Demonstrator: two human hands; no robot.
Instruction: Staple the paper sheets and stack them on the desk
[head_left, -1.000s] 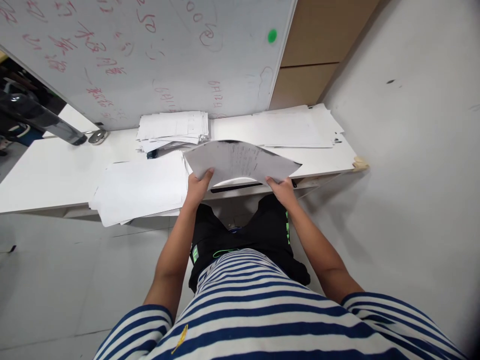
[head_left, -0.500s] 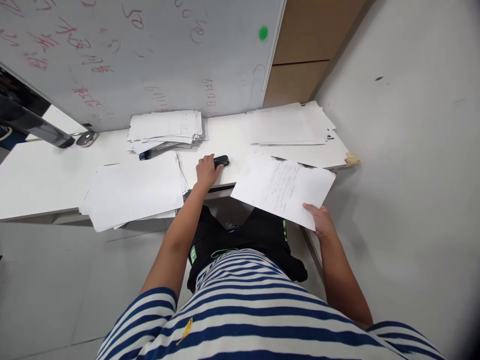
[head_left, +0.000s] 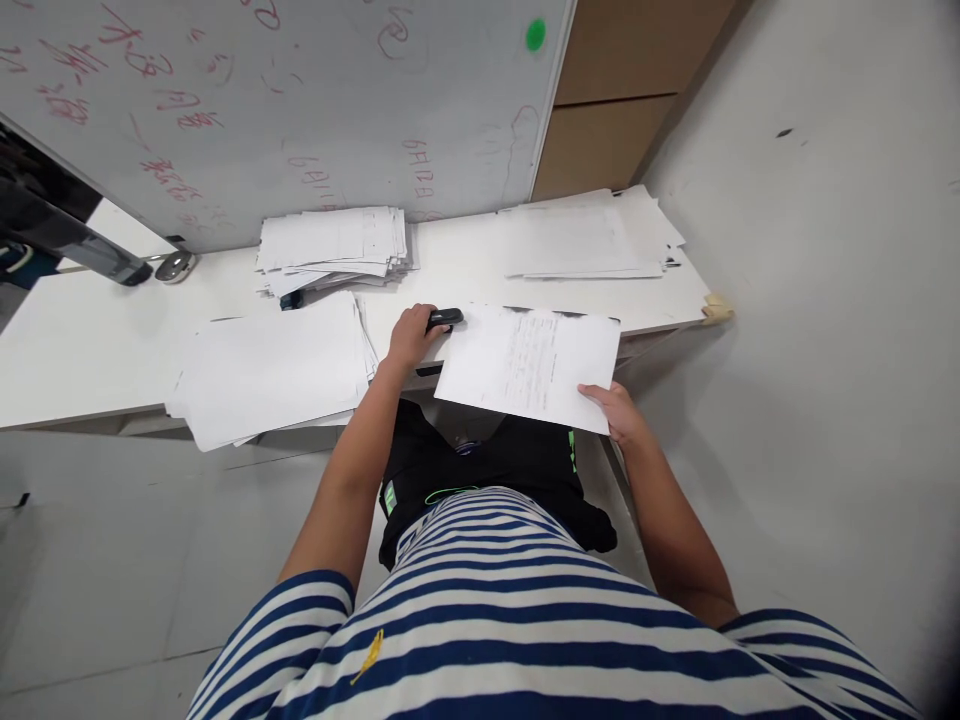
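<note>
A printed paper [head_left: 529, 365] is held partly over the front edge of the tabletop [head_left: 90, 335], its near right corner pinched in the grip of the right hand [head_left: 619, 412]. At its left end, a black stapler [head_left: 447, 317] is grasped by the left hand [head_left: 412, 338]. Farther left, a paper stack [head_left: 274, 370] is laid; behind, a whiteboard [head_left: 337, 100] is seen.

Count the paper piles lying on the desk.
3: the back pile by the whiteboard, the front-left pile overhanging the desk, and the spread-out right pile. The paper in the right hand is separate; more may hide behind it.
</note>
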